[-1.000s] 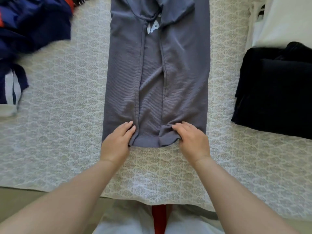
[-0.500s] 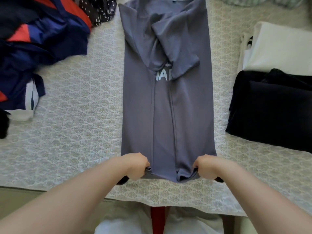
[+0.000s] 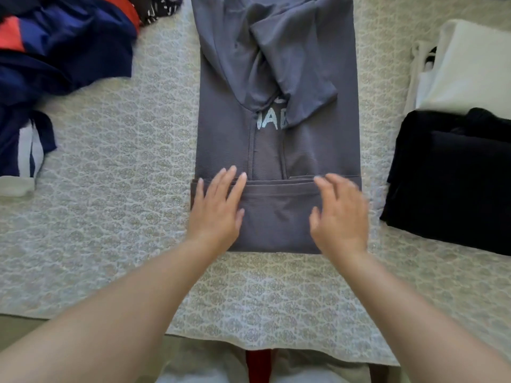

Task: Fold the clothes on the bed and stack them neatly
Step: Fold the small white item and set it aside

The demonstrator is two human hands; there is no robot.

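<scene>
Since before, both flat, empty hands folded the grey shirt's (image 3: pixel 276 150) hem up on the patterned bedspread (image 3: pixel 124 217).

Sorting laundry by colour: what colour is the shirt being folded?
Grey, with pale lettering on the grey shirt; seen in the head view.
</scene>
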